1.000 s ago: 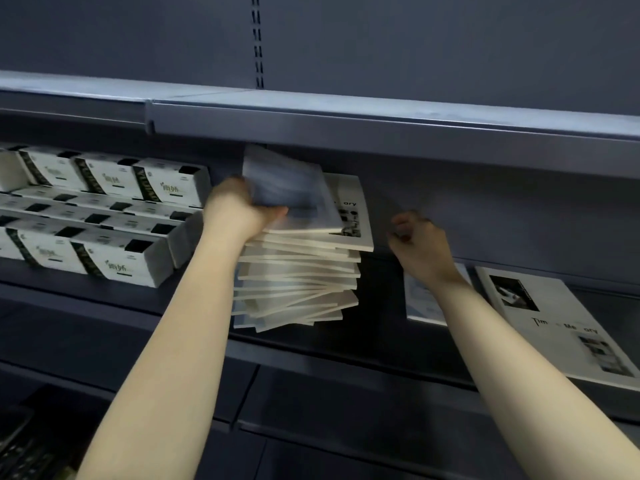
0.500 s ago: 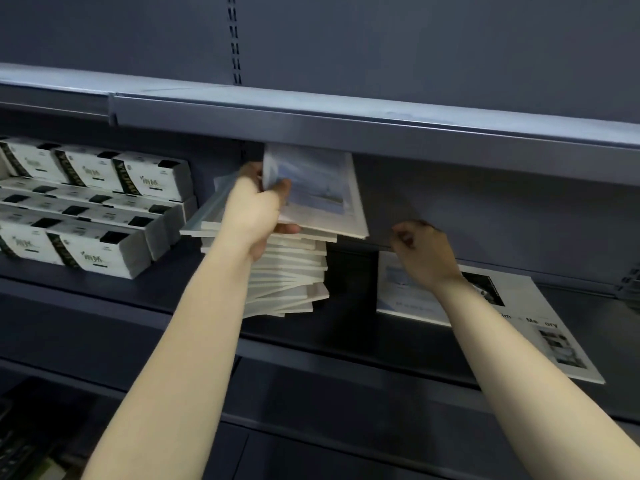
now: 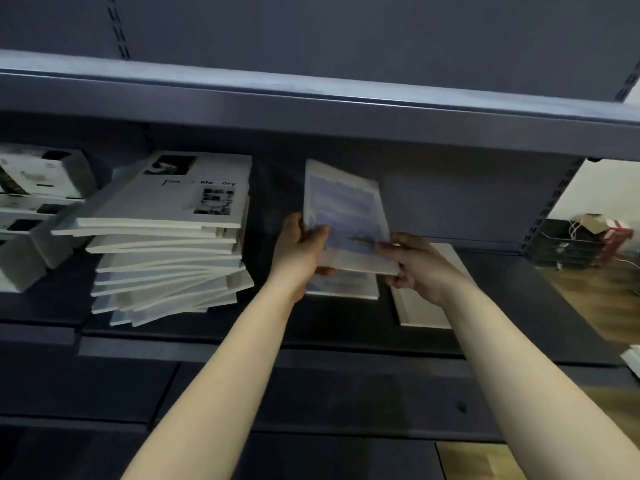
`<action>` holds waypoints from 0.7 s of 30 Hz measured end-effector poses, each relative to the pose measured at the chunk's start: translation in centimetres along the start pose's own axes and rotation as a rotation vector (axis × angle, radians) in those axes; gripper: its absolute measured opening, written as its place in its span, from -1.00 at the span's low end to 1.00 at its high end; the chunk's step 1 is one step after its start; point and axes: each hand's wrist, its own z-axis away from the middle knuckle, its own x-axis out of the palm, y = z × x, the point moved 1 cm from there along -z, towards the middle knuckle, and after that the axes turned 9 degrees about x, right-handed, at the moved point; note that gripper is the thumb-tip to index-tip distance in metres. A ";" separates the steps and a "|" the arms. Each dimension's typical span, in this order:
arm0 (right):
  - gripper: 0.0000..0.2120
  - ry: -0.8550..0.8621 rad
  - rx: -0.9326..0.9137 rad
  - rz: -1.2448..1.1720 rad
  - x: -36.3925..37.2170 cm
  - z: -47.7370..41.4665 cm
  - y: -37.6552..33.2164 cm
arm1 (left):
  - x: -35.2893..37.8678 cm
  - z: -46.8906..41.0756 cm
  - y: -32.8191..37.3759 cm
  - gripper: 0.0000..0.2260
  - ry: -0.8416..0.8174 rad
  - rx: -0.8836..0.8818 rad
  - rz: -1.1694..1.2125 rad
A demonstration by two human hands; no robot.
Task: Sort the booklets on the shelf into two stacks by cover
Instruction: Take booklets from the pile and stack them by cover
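Observation:
A booklet with a blue-sky cover [image 3: 346,216] is held tilted above the dark shelf [image 3: 346,327]. My left hand [image 3: 299,251] grips its left edge and my right hand [image 3: 412,261] pinches its lower right corner. Directly under it lies another blue-cover booklet [image 3: 341,289] flat on the shelf. To the right of that, a white booklet [image 3: 420,311] lies flat, partly hidden by my right wrist. At the left stands the messy stack of booklets [image 3: 166,268], topped by a white cover with black photos [image 3: 194,192].
White cartons with black markings [image 3: 34,188] are piled at the far left of the shelf. The shelf above [image 3: 311,109] overhangs low over the booklets. At the right, past the shelf end, there is a wooden floor with a black crate [image 3: 568,244].
My left hand carried the blue-cover booklet from the stack rightward to above the flat blue booklet. My right hand came up and took its right corner. The view swung to the right.

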 end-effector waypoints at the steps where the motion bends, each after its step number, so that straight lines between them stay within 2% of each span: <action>1: -0.81 -0.016 0.012 -0.009 -0.5 -0.1 0.5 | 0.2 -0.1 -0.6 -0.73 -0.019 -0.031 -0.011; 4: -0.90 -0.018 0.026 -0.067 -1.2 -0.5 1.6 | 0.3 -0.4 -2.4 -0.77 -0.068 -0.103 -0.061; 7: -0.82 0.066 0.034 -0.043 -1.4 -1.1 2.8 | -0.6 -0.7 -4.0 -0.80 -0.069 0.004 -0.304; 10: -0.71 0.134 0.067 -0.013 -1.3 -1.9 3.9 | -1.8 -0.7 -5.6 -0.72 -0.117 0.140 -0.587; 13: -0.69 0.158 0.142 -0.006 -1.1 -2.9 5.1 | -3.2 -0.6 -8.1 -0.67 -0.186 0.215 -0.933; 15: -0.70 0.163 0.196 0.045 -1.0 -3.4 6.0 | -3.9 -0.5 -9.5 -0.65 -0.218 0.234 -1.079; 18: -0.86 0.186 0.204 0.122 -0.3 -3.8 6.8 | -4.4 0.0 -10.9 -0.64 -0.231 0.316 -1.185; 19: -0.86 0.231 0.175 0.141 0.0 -4.0 6.9 | -4.5 0.1 -11.3 -0.63 -0.235 0.337 -1.204; 21: -0.67 0.307 0.074 0.210 0.5 -4.0 6.8 | -4.6 0.3 -11.9 -0.63 -0.232 0.368 -1.226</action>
